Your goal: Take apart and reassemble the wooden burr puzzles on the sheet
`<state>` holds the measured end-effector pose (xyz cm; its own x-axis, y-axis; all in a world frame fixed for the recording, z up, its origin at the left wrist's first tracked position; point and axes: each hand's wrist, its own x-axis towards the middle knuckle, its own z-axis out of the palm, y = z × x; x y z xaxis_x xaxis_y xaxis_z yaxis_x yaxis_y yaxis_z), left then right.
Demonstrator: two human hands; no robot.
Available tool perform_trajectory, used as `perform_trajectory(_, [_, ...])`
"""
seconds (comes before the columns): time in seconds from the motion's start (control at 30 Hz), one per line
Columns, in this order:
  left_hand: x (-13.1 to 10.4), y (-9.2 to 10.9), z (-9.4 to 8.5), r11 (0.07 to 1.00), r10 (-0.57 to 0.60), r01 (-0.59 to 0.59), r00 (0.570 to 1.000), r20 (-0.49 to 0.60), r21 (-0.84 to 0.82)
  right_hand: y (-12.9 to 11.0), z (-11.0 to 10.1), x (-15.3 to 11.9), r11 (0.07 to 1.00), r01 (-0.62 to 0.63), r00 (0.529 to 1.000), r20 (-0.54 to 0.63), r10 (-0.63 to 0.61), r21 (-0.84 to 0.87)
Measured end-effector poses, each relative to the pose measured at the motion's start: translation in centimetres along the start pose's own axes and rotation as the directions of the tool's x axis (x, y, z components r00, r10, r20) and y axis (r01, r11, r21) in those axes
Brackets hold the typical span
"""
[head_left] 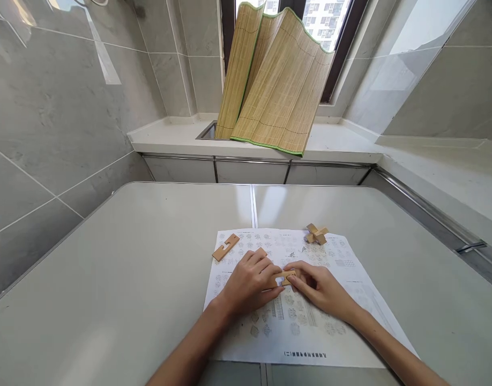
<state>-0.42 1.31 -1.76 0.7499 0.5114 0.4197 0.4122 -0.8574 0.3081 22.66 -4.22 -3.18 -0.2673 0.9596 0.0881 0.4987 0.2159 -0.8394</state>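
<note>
A notched wooden puzzle piece (289,274) is held low over the printed sheet (246,348), between my two hands. My left hand (252,279) closes on its left end and covers much of it. At the other end, my right hand (316,284) pinches the piece between thumb and fingers. The tip of light wood (262,251) shows just beyond my left fingers; the rest of it is hidden. A loose notched wooden piece (231,244) lies at the sheet's far left corner. Toward the far right sits a cross-shaped wooden assembly (317,234) of interlocked pieces.
The pale table (109,279) has a seam down its middle, running under the sheet. Past its far edge is a white ledge (173,140), where a folded bamboo mat (282,86) leans against the window. Grey tiled walls (69,107) stand on both sides.
</note>
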Motion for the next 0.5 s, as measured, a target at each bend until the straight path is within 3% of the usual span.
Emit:
perform_trajectory(0.27, [-0.1,-0.4,-0.8,0.992,-0.109,0.113,0.992,-0.062,0.063,0.9,0.0,-0.2,0.983,0.023,0.986,-0.159,-0.052,-0.182])
perform_trajectory(0.5, [-0.1,-0.7,-1.1,0.978,-0.196,0.201,0.978,-0.073,0.062,0.6,-0.2,-0.2,0.982,0.031,0.99,-0.131,-0.056,-0.185])
